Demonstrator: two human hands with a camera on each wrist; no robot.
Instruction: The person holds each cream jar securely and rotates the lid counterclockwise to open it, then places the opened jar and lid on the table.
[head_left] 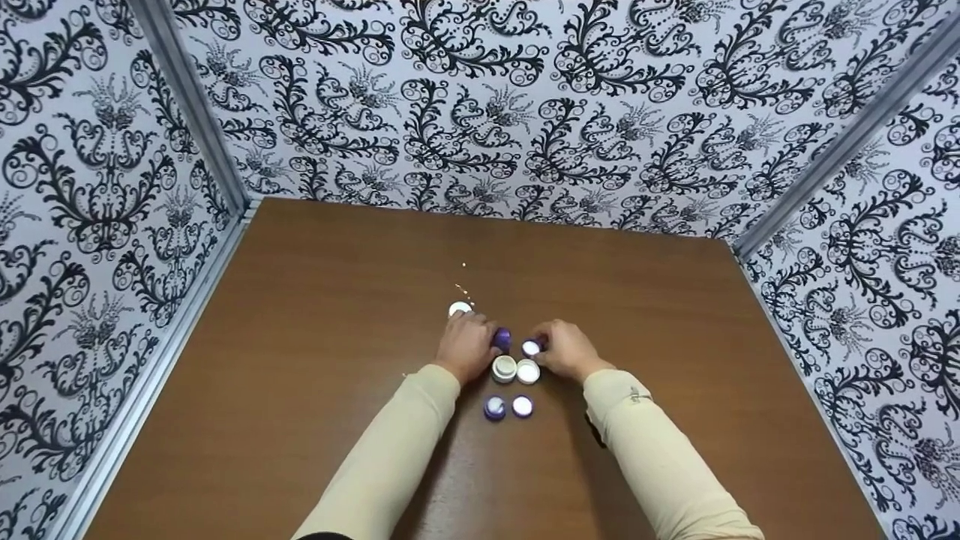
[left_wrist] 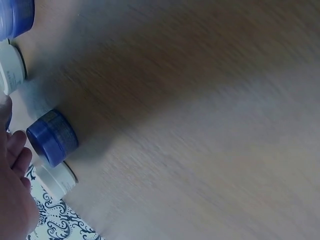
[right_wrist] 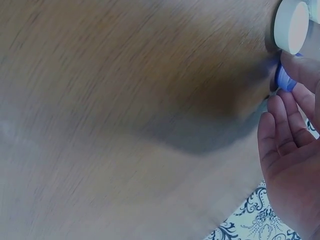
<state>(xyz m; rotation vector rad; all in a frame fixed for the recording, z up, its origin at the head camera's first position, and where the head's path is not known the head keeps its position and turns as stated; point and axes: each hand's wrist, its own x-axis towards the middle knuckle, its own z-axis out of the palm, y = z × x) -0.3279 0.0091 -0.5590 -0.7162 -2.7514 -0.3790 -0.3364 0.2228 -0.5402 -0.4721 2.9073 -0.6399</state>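
My left hand [head_left: 466,345] holds a small purple jar [head_left: 502,339] between thumb and fingers. At the left edge of the left wrist view, only a sliver of that jar shows. Another blue-purple jar [left_wrist: 52,137] stands beside the left fingers, against a white jar [left_wrist: 56,179]. My right hand [head_left: 566,349] pinches a purple lid [head_left: 531,348] with a white inside, its edge showing blue in the right wrist view. Nearer me are an open white jar [head_left: 504,367] and, touching or close to it, a white lid [head_left: 528,372].
Closer to my body, a purple jar [head_left: 494,408] and a purple-rimmed lid [head_left: 523,406] lie side by side. Small white specks [head_left: 465,292] are scattered beyond the left hand. Patterned walls [head_left: 480,135] bound the brown table [head_left: 337,277] at the back and sides.
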